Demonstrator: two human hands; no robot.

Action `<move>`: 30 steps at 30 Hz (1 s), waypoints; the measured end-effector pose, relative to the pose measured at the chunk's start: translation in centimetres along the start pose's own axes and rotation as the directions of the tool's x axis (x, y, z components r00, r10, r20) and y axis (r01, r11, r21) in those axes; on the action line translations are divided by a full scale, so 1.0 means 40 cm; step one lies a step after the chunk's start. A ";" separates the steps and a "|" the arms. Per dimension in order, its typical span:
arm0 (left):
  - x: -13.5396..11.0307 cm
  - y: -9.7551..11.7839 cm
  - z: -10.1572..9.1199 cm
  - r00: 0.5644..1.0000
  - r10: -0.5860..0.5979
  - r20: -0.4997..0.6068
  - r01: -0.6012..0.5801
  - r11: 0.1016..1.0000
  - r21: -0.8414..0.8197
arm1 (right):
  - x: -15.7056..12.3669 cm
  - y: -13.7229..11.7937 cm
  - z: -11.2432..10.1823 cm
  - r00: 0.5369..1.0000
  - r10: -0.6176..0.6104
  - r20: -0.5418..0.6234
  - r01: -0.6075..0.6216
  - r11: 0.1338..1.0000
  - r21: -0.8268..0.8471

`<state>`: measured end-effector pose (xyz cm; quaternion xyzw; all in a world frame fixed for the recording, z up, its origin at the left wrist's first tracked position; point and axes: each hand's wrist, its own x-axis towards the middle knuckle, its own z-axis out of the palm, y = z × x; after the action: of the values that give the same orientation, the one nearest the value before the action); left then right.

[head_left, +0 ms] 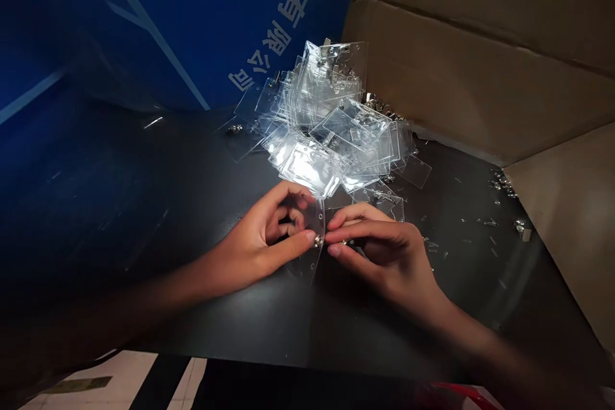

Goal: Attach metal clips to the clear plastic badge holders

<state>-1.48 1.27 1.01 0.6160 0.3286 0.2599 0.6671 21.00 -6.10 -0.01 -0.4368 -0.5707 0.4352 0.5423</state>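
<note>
A clear plastic badge holder stands on edge, pinched in my left hand. Its punched edge faces right, with holes along it. A small shiny metal fastener sits at that edge, by the tip of my left thumb. Close on the right, the fingers of my right hand are closed in a pinch beside this edge. A bit of metal glints between them, seemingly part of a badge clip; most of it is hidden. Just beyond both hands lies a heap of clear badge holders, several with metal clips.
Loose metal clips and small clear scraps are scattered over the dark tabletop at right. Brown cardboard walls the back and right side. A blue panel with white characters rises at the back left.
</note>
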 end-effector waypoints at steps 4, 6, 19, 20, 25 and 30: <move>0.003 -0.010 0.000 0.999 0.008 0.046 -0.005 0.997 -0.073 | 0.003 0.011 -0.002 0.974 0.223 0.030 -0.224 0.956 0.188; 0.004 -0.013 -0.001 0.998 0.005 0.057 0.000 0.997 -0.082 | 0.003 0.013 -0.004 0.955 0.295 0.024 -0.294 0.937 0.189; 0.014 0.002 -0.006 0.998 0.064 0.024 -0.064 0.998 -0.026 | 0.007 -0.007 -0.004 0.938 0.319 0.137 -0.346 0.890 0.297; 0.015 0.003 -0.004 0.997 0.073 0.008 -0.073 0.997 -0.014 | 0.005 -0.008 -0.004 0.941 0.312 0.128 -0.336 0.900 0.278; 0.020 -0.001 0.000 0.989 0.126 -0.077 -0.121 0.991 0.060 | -0.002 -0.004 0.002 0.953 0.294 0.065 -0.301 0.928 0.219; 0.019 -0.002 -0.003 0.979 0.142 -0.149 -0.124 0.985 0.123 | -0.012 -0.005 0.013 0.972 0.234 0.032 -0.236 0.948 0.213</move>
<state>-1.09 1.91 0.86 0.6508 0.3526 0.3328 0.5842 20.48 -6.62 0.07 -0.4391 -0.4659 0.5571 0.5290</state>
